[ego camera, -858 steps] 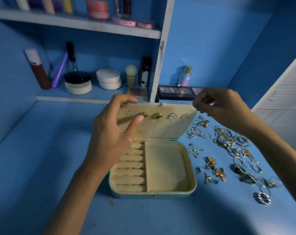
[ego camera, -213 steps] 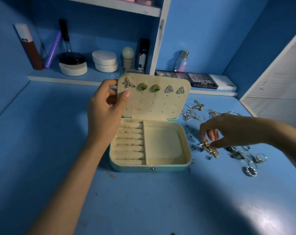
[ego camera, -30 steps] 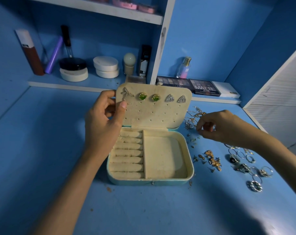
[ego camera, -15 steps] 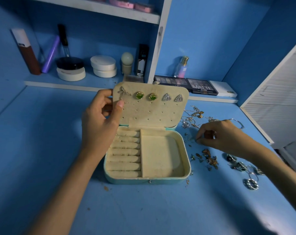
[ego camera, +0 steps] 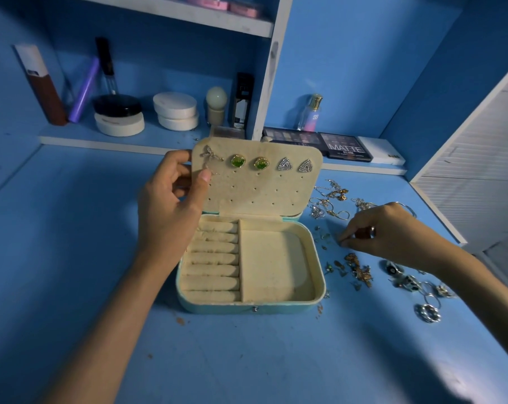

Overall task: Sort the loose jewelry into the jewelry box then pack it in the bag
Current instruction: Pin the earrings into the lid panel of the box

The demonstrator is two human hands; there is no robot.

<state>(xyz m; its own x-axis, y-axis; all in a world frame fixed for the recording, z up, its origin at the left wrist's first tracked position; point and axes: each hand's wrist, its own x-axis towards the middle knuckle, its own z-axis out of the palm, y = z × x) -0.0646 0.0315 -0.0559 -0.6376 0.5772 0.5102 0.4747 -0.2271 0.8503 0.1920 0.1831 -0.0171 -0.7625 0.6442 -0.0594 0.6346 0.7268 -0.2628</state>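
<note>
Grips left edge of lid with left hand, thumb on padded face, fingers behind: keeps pin holes upright and steady for insertion. Shows five earrings pinned along far row. Leaves jewelry box open at centre of desk, tray on near side. Pinches narrowly with right hand at desk level among loose jewelry just right of box; impossible to tell whether a stud is caught. Against one second earlier: moved right hand nearer, away from far chains; kept lid grip unchanged.
</note>
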